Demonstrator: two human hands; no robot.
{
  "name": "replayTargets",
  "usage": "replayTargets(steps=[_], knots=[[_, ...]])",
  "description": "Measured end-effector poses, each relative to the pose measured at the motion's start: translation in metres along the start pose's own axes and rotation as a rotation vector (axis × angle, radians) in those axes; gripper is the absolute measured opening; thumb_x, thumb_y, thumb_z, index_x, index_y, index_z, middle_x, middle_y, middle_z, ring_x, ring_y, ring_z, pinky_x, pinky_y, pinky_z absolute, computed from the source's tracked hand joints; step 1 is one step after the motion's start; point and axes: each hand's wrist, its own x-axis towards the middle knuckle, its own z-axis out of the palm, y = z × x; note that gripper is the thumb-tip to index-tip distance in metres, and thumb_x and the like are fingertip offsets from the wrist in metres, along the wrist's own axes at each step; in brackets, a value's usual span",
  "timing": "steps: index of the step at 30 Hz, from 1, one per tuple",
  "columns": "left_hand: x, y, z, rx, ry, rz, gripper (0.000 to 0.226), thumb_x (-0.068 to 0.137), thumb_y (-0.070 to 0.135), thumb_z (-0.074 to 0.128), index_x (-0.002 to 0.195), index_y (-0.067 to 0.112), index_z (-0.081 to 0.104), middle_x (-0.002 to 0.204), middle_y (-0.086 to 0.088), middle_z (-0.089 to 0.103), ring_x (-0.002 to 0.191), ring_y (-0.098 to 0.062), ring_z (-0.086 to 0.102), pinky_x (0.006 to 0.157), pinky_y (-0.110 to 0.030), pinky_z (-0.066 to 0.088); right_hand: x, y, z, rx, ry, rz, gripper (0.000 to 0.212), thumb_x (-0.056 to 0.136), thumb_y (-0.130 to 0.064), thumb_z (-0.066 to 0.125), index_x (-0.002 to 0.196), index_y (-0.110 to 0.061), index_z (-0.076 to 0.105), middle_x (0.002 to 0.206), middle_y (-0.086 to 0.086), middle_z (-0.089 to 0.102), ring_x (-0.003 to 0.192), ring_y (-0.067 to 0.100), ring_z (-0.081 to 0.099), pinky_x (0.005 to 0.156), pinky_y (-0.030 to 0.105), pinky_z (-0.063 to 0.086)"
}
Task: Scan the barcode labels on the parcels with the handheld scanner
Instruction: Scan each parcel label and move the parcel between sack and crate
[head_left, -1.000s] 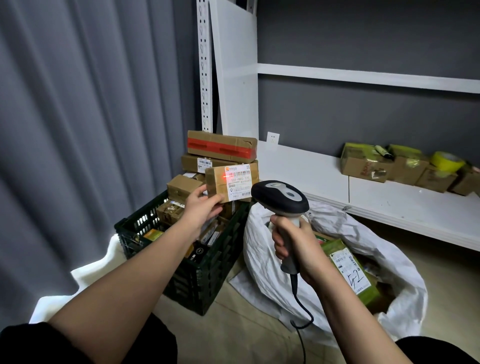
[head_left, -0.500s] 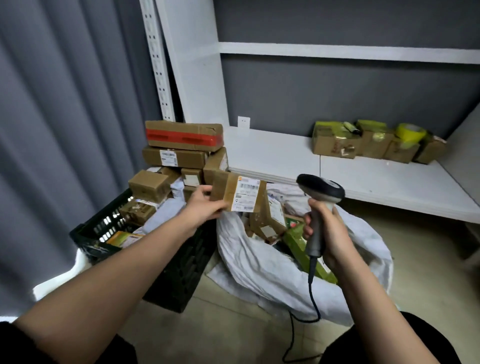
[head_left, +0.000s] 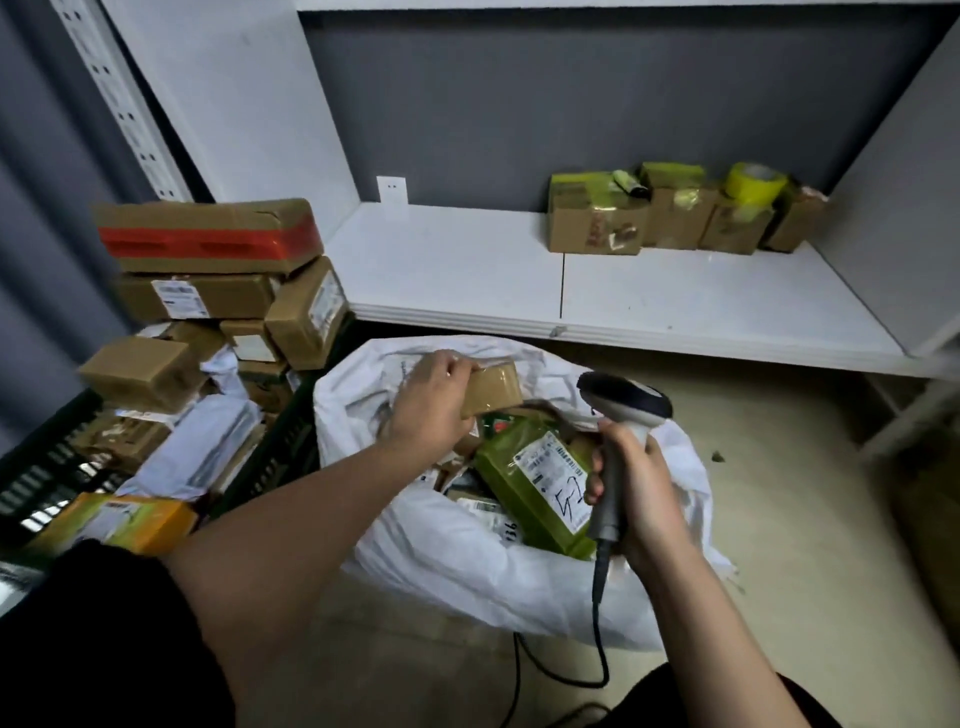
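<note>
Grey walls and a white shelf (head_left: 701, 291) frame the corner, with a row of small taped cartons (head_left: 675, 215) and a yellow tape roll (head_left: 756, 179) at the back of the shelf. On the floor below sits a white sack (head_left: 441, 561), open at the top and full of parcels — among them a green parcel (head_left: 530, 488) with a white barcode label facing up. The left hand (head_left: 431, 410) reaches over the sack's mouth, fingers curled round a small brown parcel (head_left: 493, 387) wrapped in glossy tape; no label shows on its visible face. The right hand (head_left: 644, 493) grips the grey handle of the handheld scanner (head_left: 623, 405), whose dark head is just right of the brown parcel, its cable trailing down to the floor. Left of the sack, a dark crate (head_left: 47, 473) is heaped with labelled brown boxes — the topmost box (head_left: 208, 234) banded in red tape.
</note>
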Motion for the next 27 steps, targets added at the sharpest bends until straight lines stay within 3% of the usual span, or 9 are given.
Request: replayTargets(steps=[5, 8, 10, 12, 14, 16, 18, 21, 27], knots=[[0.027, 0.007, 0.036, 0.337, -0.083, 0.187, 0.071, 0.075, 0.025, 0.076, 0.135, 0.017, 0.039, 0.133, -0.007, 0.044, 0.115, -0.030, 0.052, 0.078, -0.039, 0.054, 0.012, -0.006, 0.007, -0.014, -0.036, -0.012, 0.013, 0.096, -0.017, 0.056, 0.100, -0.009, 0.047, 0.057, 0.002, 0.047, 0.039, 0.014, 0.038, 0.040, 0.026, 0.032], [0.038, 0.011, 0.053, 0.392, -0.093, 0.199, 0.079, 0.074, 0.006, 0.076, 0.139, 0.012, 0.031, 0.139, -0.011, 0.036, 0.120, -0.030, 0.048, 0.077, -0.034, 0.053, 0.017, -0.008, 0.008, -0.003, -0.053, 0.011, 0.016, 0.096, -0.019, 0.056, 0.103, -0.009, 0.047, 0.056, 0.002, 0.047, 0.039, 0.014, 0.039, 0.041, 0.027, 0.033], [0.046, 0.016, 0.062, 0.316, -0.173, 0.152, 0.074, 0.083, 0.000, 0.065, 0.145, 0.007, 0.025, 0.145, -0.016, 0.030, 0.127, -0.031, 0.042, 0.086, -0.034, 0.050, 0.020, -0.008, 0.008, -0.016, -0.054, 0.015, 0.017, 0.095, -0.020, 0.057, 0.101, -0.011, 0.044, 0.057, 0.002, 0.047, 0.039, 0.014, 0.039, 0.042, 0.028, 0.034], [0.050, 0.013, 0.070, 0.262, -0.258, 0.160, 0.049, 0.099, 0.012, 0.046, 0.144, 0.003, 0.032, 0.147, -0.018, 0.034, 0.132, -0.033, 0.037, 0.103, -0.040, 0.039, 0.021, -0.009, 0.009, -0.024, -0.047, 0.016, 0.017, 0.095, -0.020, 0.057, 0.101, -0.011, 0.043, 0.056, 0.002, 0.047, 0.039, 0.014, 0.039, 0.042, 0.027, 0.034], [0.047, 0.006, 0.071, 0.206, -0.219, 0.190, 0.044, 0.102, 0.019, 0.038, 0.143, 0.004, 0.036, 0.149, -0.018, 0.036, 0.130, -0.033, 0.040, 0.108, -0.043, 0.035, 0.020, -0.009, 0.011, -0.029, -0.043, 0.016, 0.017, 0.095, -0.020, 0.057, 0.101, -0.011, 0.043, 0.056, 0.001, 0.047, 0.039, 0.014, 0.038, 0.042, 0.026, 0.034], [0.038, 0.001, 0.062, 0.076, -0.267, 0.175, 0.059, 0.095, 0.010, 0.051, 0.148, 0.010, 0.026, 0.152, -0.015, 0.026, 0.108, -0.028, 0.052, 0.089, -0.039, 0.047, 0.019, -0.008, 0.015, -0.047, -0.042, 0.019, 0.017, 0.095, -0.020, 0.057, 0.102, -0.011, 0.043, 0.056, 0.001, 0.048, 0.039, 0.014, 0.039, 0.043, 0.027, 0.034], [0.026, -0.005, 0.046, 0.058, -0.268, 0.147, 0.070, 0.089, 0.005, 0.054, 0.150, 0.016, 0.022, 0.149, -0.011, 0.028, 0.089, -0.024, 0.054, 0.066, -0.034, 0.045, 0.015, -0.006, 0.017, -0.076, -0.049, 0.021, 0.017, 0.096, -0.020, 0.057, 0.104, -0.011, 0.045, 0.057, 0.001, 0.048, 0.040, 0.014, 0.040, 0.044, 0.028, 0.035], [0.005, -0.033, 0.016, 0.038, -0.208, 0.121, 0.059, 0.092, 0.016, 0.052, 0.147, 0.018, 0.030, 0.138, -0.009, 0.041, 0.102, -0.030, 0.058, 0.070, -0.036, 0.047, 0.002, 0.000, 0.027, -0.111, -0.094, 0.030, 0.019, 0.096, -0.021, 0.057, 0.109, -0.010, 0.048, 0.057, 0.001, 0.049, 0.042, 0.015, 0.040, 0.044, 0.027, 0.035], [-0.033, -0.129, -0.062, 0.080, -0.149, -0.028, 0.056, 0.095, 0.026, 0.052, 0.146, 0.017, 0.031, 0.138, -0.007, 0.043, 0.123, -0.027, 0.046, 0.087, -0.039, 0.048, -0.028, 0.008, 0.090, -0.044, -0.201, 0.071, 0.010, 0.097, -0.015, 0.053, 0.099, -0.011, 0.044, 0.057, 0.004, 0.044, 0.039, 0.014, 0.038, 0.038, 0.022, 0.033]])
